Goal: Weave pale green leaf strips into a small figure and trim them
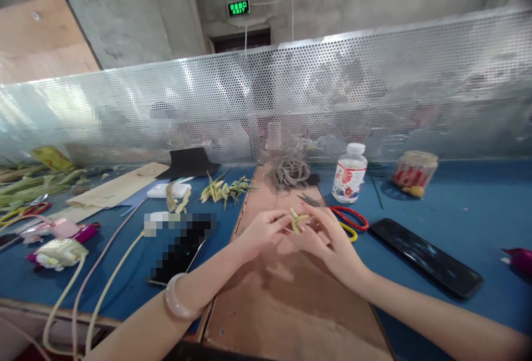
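Observation:
Above the brown board (266, 300), a small yellow-green piece of folded leaf strips (296, 220) is pinched between both hands. My left hand (268, 229) has its fingertips closed on the piece's left side and wears a pale bangle on the wrist. On the other side, my right hand (326, 233) grips it with thumb and fingers, some of them bent under it. Just beyond the right hand lie scissors with red handles (353, 218) and a yellow loop (349, 232); their blades point left. A tangled bundle of grey twine (292, 173) rests farther back on the board.
Right: a white-capped bottle (349, 175), a jar (415, 169) and a black phone (428, 258). Left: another phone (183, 250), partly pixelated, charging cables (112, 272), braided leaf pieces (226, 189) and a pale sheet (120, 186). A perforated metal screen (208, 106) stands behind the blue tabletop.

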Motion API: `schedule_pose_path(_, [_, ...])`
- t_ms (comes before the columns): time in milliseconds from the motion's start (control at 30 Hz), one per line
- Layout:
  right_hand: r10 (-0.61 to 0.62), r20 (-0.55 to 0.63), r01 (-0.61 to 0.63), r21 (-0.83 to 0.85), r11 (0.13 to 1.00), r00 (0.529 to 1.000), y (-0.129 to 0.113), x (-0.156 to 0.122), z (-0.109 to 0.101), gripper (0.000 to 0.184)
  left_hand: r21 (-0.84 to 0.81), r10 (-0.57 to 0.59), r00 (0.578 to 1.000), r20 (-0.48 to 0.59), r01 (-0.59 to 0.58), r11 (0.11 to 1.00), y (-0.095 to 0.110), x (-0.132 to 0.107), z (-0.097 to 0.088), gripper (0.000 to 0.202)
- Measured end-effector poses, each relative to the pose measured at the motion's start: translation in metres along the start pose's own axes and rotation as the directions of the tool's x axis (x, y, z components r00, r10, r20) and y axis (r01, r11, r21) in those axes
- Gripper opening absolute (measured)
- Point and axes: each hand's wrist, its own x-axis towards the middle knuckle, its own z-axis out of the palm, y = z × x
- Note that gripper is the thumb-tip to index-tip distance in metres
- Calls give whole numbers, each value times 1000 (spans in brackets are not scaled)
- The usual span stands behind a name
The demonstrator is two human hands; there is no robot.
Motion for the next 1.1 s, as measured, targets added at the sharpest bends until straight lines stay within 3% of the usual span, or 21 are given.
schedule_pose_path(100, [-109,62,115,-103,988,992,1,1,0,31,114,11,1000,13,-13,993,-1,-1,-2,42])
schedule_pose_path(233, [-56,139,68,-83,994,989,-1,3,2,25,275,11,1000,-17,-6,962,-1,-6,-3,41])
schedule_pose_path(433, [-31,125,55,-186,981,992,-3,2,4,12,483,26,1000,-5,-20,876,3,-13,2,42])
schedule_pose_path(633, [-23,103,39,-154,987,994,-2,-1,8,6,446,43,997,70,-70,892,5,-14,8,40])
schedule_pose_path(867, [3,121,10,-106,994,993,-2,3,4,9,398,128,992,9,-121,909,6,-17,15,37])
schedule_pose_path(1100, [10,144,1,-77,997,990,0,4,-2,12,277,100,995,-13,-93,956,6,-15,12,37])
